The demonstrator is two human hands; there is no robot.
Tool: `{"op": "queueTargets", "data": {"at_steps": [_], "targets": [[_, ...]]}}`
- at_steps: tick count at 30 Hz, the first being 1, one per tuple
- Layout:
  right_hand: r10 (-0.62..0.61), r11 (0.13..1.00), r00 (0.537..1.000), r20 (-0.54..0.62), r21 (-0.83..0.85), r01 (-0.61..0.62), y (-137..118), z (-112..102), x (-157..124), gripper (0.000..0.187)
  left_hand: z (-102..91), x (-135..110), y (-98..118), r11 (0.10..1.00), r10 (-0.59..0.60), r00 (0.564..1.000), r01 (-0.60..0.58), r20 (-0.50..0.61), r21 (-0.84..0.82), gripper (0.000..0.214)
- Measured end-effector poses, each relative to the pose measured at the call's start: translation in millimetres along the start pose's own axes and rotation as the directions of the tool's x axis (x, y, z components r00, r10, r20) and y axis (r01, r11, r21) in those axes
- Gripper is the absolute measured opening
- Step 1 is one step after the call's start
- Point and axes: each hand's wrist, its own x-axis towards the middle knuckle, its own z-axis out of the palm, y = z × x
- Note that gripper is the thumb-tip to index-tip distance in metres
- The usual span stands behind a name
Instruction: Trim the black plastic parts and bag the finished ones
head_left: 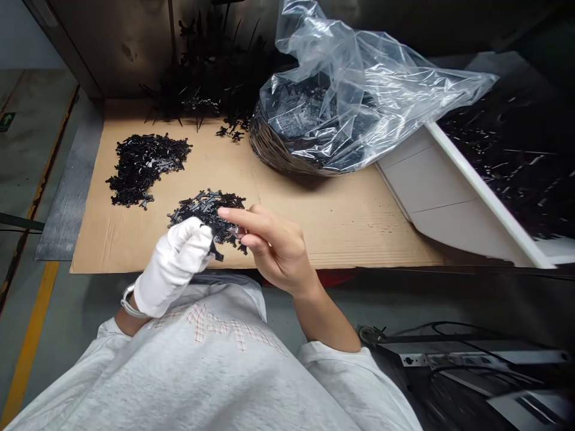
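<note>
Near frame centre, the left hand pinches a black part; the right hand half-curls, its hold unclear.

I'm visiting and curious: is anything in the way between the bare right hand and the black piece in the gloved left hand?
Nothing visible blocks the way from the right hand to the black piece in the left hand. The nearer pile of black parts lies beyond, on the cardboard.

Small black part, tilted, partly hidden
</note>
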Motion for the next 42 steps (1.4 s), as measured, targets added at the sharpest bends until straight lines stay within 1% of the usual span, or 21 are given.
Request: {"op": "queueTargets", "data": {"at_steps": [3, 5, 7, 10, 13, 15, 16, 18, 20, 22, 24, 27, 29, 31, 33, 34, 36, 38, 40, 41, 42], "targets": [[-0.023, 1.000, 1.000, -0.006, -0.002, 0.023, -1, 1, 2, 0.030, 1.8, -2, 3, 1.000, 0.015, 0.994, -0.014, -0.107, 0.009, 0.036], [-0.024, 1.000, 1.000, -0.009, -0.006, 0.024, -2, 2, 2, 0.029, 1.8, -4, 3, 1.000, -0.002, 0.989, 0.004, -0.146, 0.020, 0.034], [-0.020, 1.000, 1.000, -0.007, 0.007, 0.020, -3, 3, 2, 0.028, 0.0, -8, 2, 0.999, -0.029, 0.992, 0.032, -0.125, 0.017, 0.033], [-0.001, 0.999, 1.000, -0.020, 0.049, 0.002, 1, 3, 4, 0.026, -5.1, -14, 0, 0.997, -0.067, 0.998, 0.067, -0.014, 0.030, 0.029], [0.137, 0.991, 0.989, -0.062, 0.009, -0.137, 14, 3, 11, 0.028, -13.1, -10, 0, 0.994, -0.007, 0.999, 0.002, 0.045, 0.108, 0.026], [0.280, 0.956, 0.959, -0.032, -0.076, -0.282, 31, 4, 19, 0.032, -20.7, 1, -5, 0.951, 0.109, 0.993, -0.119, 0.053, 0.286, 0.031], [0.347, 0.930, 0.938, 0.015, -0.135, -0.342, 42, 6, 24, 0.033, -25.1, 9, -9, 0.889, 0.166, 0.984, -0.176, 0.062, 0.422, 0.032], [0.451, 0.874, 0.882, 0.140, -0.270, -0.404, 67, 16, 35, 0.033, -33.9, 27, -20, 0.680, 0.228, 0.971, -0.207, 0.065, 0.703, 0.033], [0.509, 0.832, 0.826, 0.244, -0.384, -0.400, 94, 33, 47, 0.029, -40.7, 42, -33, 0.449, 0.234, 0.972, -0.142, 0.037, 0.882, 0.034], [0.537, 0.814, 0.788, 0.300, -0.428, -0.392, 119, 56, 61, 0.029, -43.3, 52, -45, 0.279, 0.203, 0.979, -0.075, 0.017, 0.957, 0.038], [0.563, 0.802, 0.762, 0.320, -0.436, -0.409, 138, 80, 75, 0.033, -42.0, 57, -52, 0.177, 0.178, 0.984, -0.020, -0.012, 0.984, 0.041], [0.593, 0.784, 0.744, 0.308, -0.432, -0.446, 156, 110, 92, 0.031, -38.0, 58, -56, 0.125, 0.215, 0.972, 0.074, -0.100, 0.989, 0.042], [0.614, 0.774, 0.733, 0.292, -0.402, -0.488, 162, 122, 100, 0.020, -37.9, 58, -55, 0.169, 0.262, 0.954, 0.101, -0.143, 0.980, 0.041], [0.633, 0.765, 0.721, 0.281, -0.370, -0.527, 166, 125, 104, 0.011, -41.0, 58, -54, 0.289, 0.301, 0.936, 0.096, -0.185, 0.953, 0.039], [0.638, 0.767, 0.717, 0.282, -0.314, -0.559, 164, 119, 104, 0.010, -46.4, 59, -52, 0.469, 0.301, 0.919, 0.089, -0.254, 0.879, 0.036], [0.631, 0.775, 0.721, 0.285, -0.261, -0.575, 161, 113, 103, 0.011, -49.2, 59, -50, 0.583, 0.275, 0.914, 0.089, -0.299, 0.808, 0.034], [0.591, 0.802, 0.754, 0.287, -0.113, -0.587, 150, 97, 99, 0.013, -53.6, 60, -46, 0.783, 0.189, 0.915, 0.079, -0.357, 0.616, 0.034], [0.478, 0.868, 0.837, 0.267, 0.004, -0.497, 132, 77, 92, 0.012, -54.7, 62, -41, 0.909, 0.076, 0.938, 0.074, -0.338, 0.410, 0.043], [0.281, 0.957, 0.926, 0.251, -0.004, -0.290, 109, 56, 82, 0.009, -51.5, 64, -36, 0.975, -0.048, 0.974, 0.094, -0.220, 0.202, 0.054], [0.172, 0.985, 0.951, 0.257, -0.046, -0.165, 98, 47, 77, 0.009, -48.3, 65, -35, 0.987, -0.100, 0.985, 0.116, -0.141, 0.109, 0.057], [0.072, 0.993, 0.959, 0.275, -0.108, -0.044, 87, 38, 71, 0.014, -44.1, 65, -33, 0.990, -0.135, 0.989, 0.136, -0.065, 0.021, 0.056]]}}
